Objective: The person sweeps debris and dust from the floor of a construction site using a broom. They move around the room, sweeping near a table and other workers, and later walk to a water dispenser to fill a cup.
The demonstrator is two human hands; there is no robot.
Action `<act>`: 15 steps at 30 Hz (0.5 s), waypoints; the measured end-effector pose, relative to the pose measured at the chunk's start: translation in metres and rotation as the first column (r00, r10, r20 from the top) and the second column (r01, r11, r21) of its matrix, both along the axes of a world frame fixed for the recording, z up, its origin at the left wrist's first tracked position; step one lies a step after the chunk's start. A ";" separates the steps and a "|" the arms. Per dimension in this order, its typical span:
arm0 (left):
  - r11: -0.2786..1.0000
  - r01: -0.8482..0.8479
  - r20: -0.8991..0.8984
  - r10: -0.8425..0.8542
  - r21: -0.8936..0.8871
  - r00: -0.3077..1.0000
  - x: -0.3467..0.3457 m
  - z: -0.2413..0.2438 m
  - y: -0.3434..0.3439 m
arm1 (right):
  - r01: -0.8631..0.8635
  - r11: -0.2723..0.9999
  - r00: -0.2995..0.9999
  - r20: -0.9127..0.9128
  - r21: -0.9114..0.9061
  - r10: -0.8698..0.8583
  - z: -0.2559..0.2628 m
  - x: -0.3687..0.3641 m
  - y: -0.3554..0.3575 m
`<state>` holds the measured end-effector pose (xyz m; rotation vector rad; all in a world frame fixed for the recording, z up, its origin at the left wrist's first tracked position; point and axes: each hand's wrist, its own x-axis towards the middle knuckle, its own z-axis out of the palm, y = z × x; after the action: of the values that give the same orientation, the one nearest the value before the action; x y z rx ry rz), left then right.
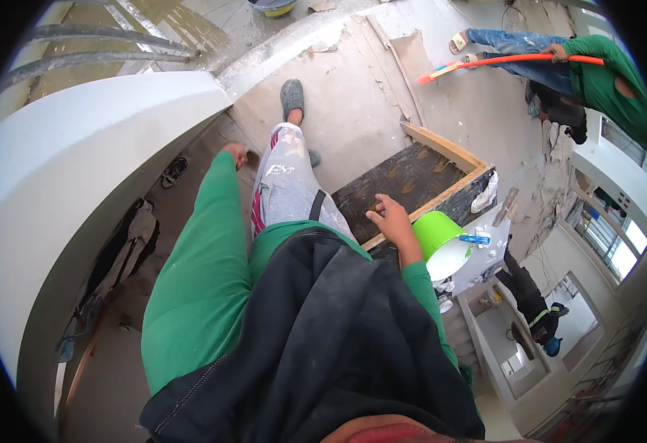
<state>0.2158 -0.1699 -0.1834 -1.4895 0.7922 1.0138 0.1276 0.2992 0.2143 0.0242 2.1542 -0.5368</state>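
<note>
My left hand (pixel 236 155) hangs beside my left thigh, blurred, with its fingers curled; whether it holds anything is unclear. My right hand (pixel 391 222) is held forward with bent fingers apart and nothing in them. Below and beyond it is a box-like stand of dark plywood (pixel 395 177) edged with wooden battens (pixel 448 145). Just right of that wrist, a bright green bucket (pixel 437 232), white inside, stands on a pale board (pixel 481 260). A blue-handled tool (pixel 474 240) lies across the bucket's rim.
A white curved wall (pixel 102 133) rises at left, near metal tubes (pixel 113 47). A basin (pixel 272 6) stands far ahead. A co-worker in green (pixel 606 83) holds a long orange pole (pixel 523 58); a dark-clothed person (pixel 561 111) is behind. Another person (pixel 537 310) is at right. A shoe (pixel 174 171) lies left.
</note>
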 end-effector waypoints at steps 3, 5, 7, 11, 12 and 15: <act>0.986 -0.025 -0.384 -0.041 -0.164 0.922 -0.133 0.048 0.031 | 0.084 0.993 0.996 -0.017 -0.078 -0.086 0.005 -0.029 -0.011; 0.981 -0.049 -0.573 -0.070 -0.189 0.817 -0.197 0.044 0.034 | 0.130 0.983 0.989 -0.059 -0.129 -0.138 0.009 -0.044 -0.016; 0.916 -0.054 -0.678 -0.254 -0.398 0.690 -0.247 0.090 0.059 | 0.185 0.974 0.973 -0.117 -0.132 -0.201 0.010 -0.044 -0.013; 0.552 0.219 -0.476 -0.820 -0.804 0.319 -0.252 0.119 0.112 | 0.168 0.980 0.976 -0.120 -0.105 -0.180 0.000 -0.036 0.000; 0.517 0.338 -0.461 -0.855 -0.786 0.236 -0.242 0.131 0.128 | 0.201 0.974 0.973 -0.097 -0.102 -0.211 -0.003 -0.029 0.001; 0.461 0.563 -0.514 -0.855 -0.686 0.074 -0.189 0.187 0.166 | 0.220 0.971 0.973 -0.049 -0.090 -0.225 -0.007 -0.015 0.003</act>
<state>0.0271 -0.0040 0.0034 -0.4435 2.2684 0.7110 0.1121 0.3025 0.2073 0.2078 2.1975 -0.7658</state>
